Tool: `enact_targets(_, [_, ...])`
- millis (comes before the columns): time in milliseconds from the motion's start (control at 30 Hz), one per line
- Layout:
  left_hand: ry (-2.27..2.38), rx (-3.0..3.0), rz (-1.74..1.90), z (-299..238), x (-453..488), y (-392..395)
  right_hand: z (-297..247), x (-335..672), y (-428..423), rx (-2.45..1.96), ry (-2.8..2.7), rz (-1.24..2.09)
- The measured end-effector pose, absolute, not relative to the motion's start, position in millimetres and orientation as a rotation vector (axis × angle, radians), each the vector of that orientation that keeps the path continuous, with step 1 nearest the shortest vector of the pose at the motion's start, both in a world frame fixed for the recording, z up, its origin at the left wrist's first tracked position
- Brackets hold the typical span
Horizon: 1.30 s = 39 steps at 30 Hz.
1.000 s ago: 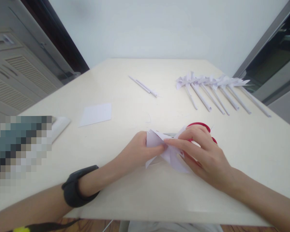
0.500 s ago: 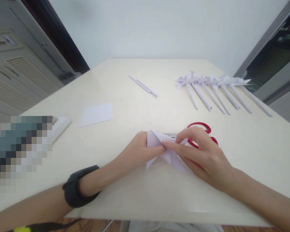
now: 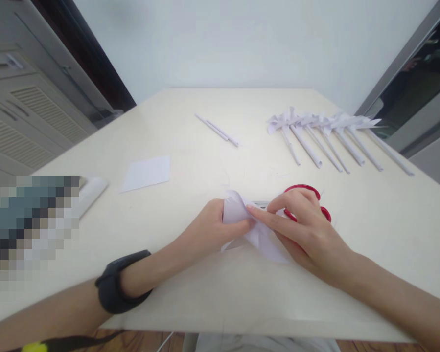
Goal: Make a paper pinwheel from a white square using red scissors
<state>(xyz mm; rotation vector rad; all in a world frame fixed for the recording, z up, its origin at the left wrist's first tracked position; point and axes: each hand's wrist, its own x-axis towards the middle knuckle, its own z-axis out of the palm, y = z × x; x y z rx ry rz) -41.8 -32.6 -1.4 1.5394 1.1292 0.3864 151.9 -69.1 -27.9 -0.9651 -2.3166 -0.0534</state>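
Note:
A cut white paper pinwheel (image 3: 262, 239) is held between my two hands near the front of the table. My left hand (image 3: 220, 220) grips its left side, thumb on top and fingers hidden underneath. With a fingertip near the centre, my right hand (image 3: 308, 230) presses a curled flap of the paper, its other fingers bent at the right side. Red-handled scissors (image 3: 326, 213) lie on the table behind the paper and right hand, their blades partly covered.
White paper pinwheels on rolled sticks (image 3: 315, 122) lie in a row at the back right. Two rolled paper sticks (image 3: 218, 131) rest mid-back. A flat paper sheet (image 3: 146, 173) lies left, beyond it a pixelated object (image 3: 29, 220). Small paper scraps dot the table (image 3: 190, 293).
The upper flap of the paper has curled over more toward the centre under my right fingertip. The lower left flap has shifted and looks shorter. My hands have barely moved.

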Motion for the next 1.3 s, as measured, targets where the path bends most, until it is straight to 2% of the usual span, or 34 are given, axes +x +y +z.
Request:
enact_targets(333, [1.113,1.533,0.392,1,-40,-32,-19,147,-71,-0.967,-2.190,0.030])
enact_targets(733, [1.125,1.519,0.389,4,-40,-34,-23,147,-70,-0.981,-2.168,-0.133])
enact_targets(1300, [0.966,1.392,0.453,-8,-43,-30,-24,148,-71,-0.943,-2.210,-0.082])
